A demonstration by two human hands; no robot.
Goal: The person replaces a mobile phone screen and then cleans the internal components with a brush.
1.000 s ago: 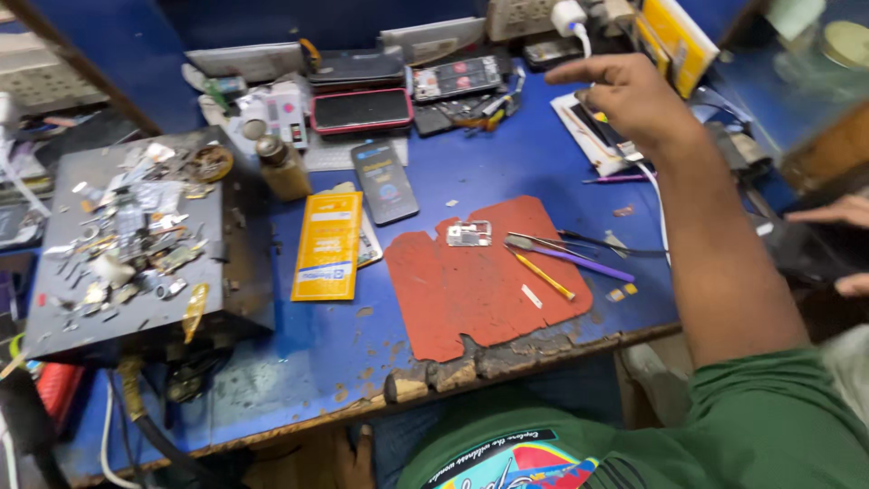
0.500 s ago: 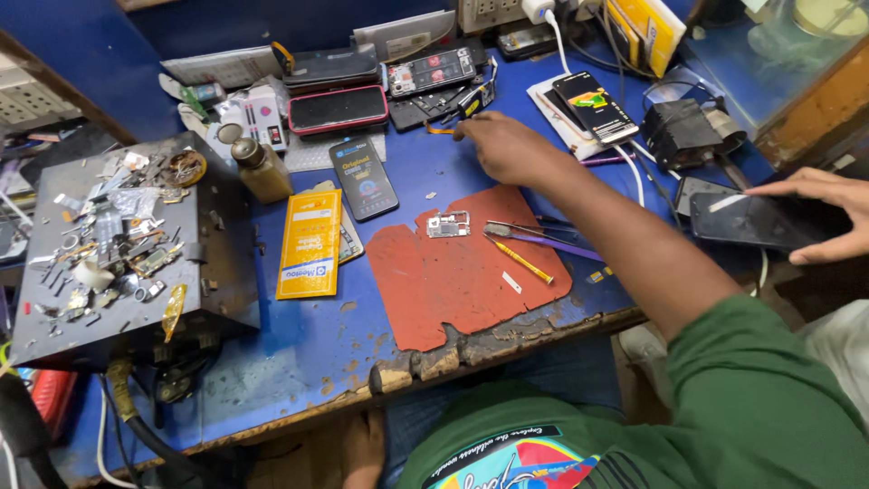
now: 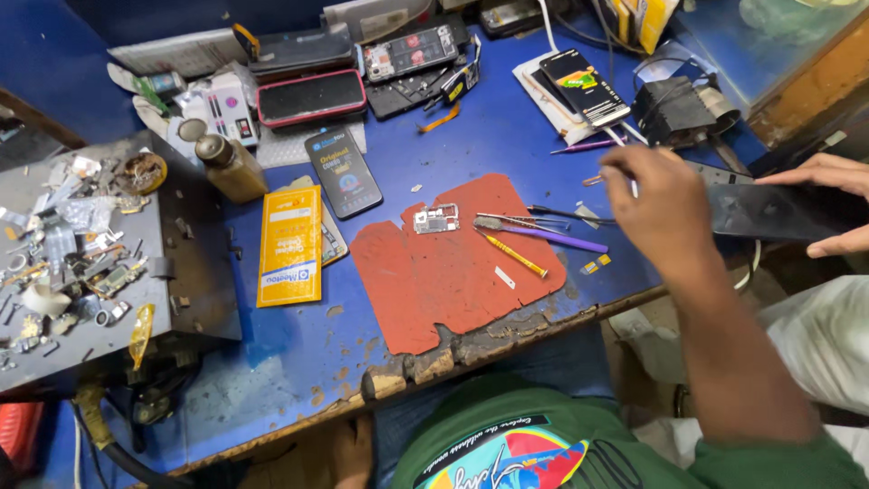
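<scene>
Right hand (image 3: 665, 213) hangs over the worktop's (image 3: 489, 127) right edge, blurred, fingers bunched around something thin and pale; what it is, I cannot tell. Left hand not in sight. Just beside it, another person's hand (image 3: 833, 181) steadies a dark phone (image 3: 778, 210) that juts past that same edge.

Purple tweezers (image 3: 552, 235) and a yellow screwdriver (image 3: 514, 254) lie between the red mat (image 3: 453, 263) and the hand; a small metal frame (image 3: 436, 218) sits at the mat's far edge.

Risks, as I judge them: the wrist could sweep those tools, or the tiny loose parts near the front edge, off onto the floor. A bump to the overhanging phone could tip it off.
</scene>
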